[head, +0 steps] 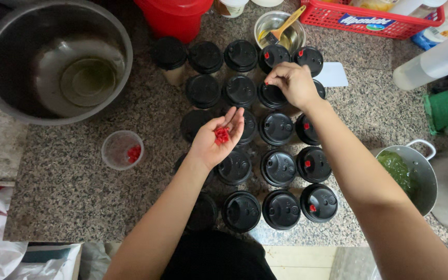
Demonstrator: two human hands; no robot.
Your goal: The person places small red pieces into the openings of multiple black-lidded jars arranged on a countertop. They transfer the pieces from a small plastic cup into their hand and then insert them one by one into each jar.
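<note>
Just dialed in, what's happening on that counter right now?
A person stands over rows of black-lidded cups on a speckled counter. The left hand is cupped palm up with small red plugs in it. The right hand pinches at a lid in the second row. Several lids on the right side already carry a red plug; most others do not. A small clear cup holds more red pieces.

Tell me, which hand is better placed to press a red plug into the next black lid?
Probably the right hand: its fingertips already pinch down on a black lid in the second row. The left hand lies palm up, cupping spare red plugs.
</note>
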